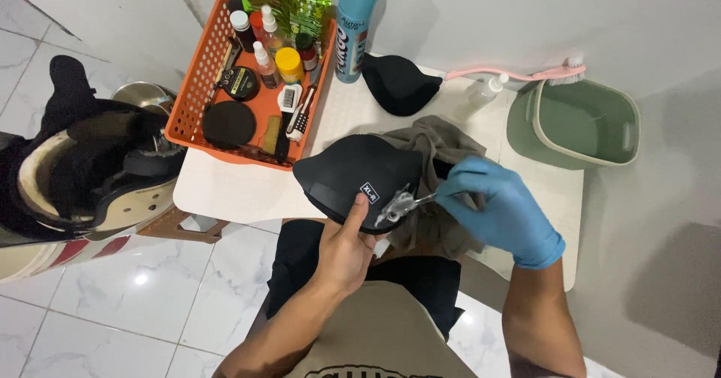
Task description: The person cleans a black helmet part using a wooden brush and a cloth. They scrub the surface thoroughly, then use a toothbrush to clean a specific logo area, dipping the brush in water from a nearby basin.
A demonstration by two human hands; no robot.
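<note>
Black padded liner piece, curved like a helmet cheek pad, sits at the near edge of the white tabletop, propped partly on a crumpled grey-brown cloth. The left hand, bare, grasps its lower edge with the thumb pressed on the top face, likely to keep it steady and tilted toward the person. The right hand, in a blue glove, is clenched around the handle of a small brush-like tool whose pale tip touches the pad's edge at about 4 o'clock from the pad's centre. A small white rectangular tag is stitched on the pad's face, just above the thumb.

At 11 o'clock from the pad stands an orange slotted basket, keeping supplies together: small spray bottles with white caps, a yellow-lidded jar, two round black tins, brushes, and a crinkled green foil packet at its far end. A tall light-blue aerosol can stands upright just right of the basket. A second black pad lies at 12 o'clock, apart from the first. A pink long-handled brush rests against the wall beside a green basin at 2 o'clock. A helmet, opening upward, sits at 9 o'clock off the tabletop.
</note>
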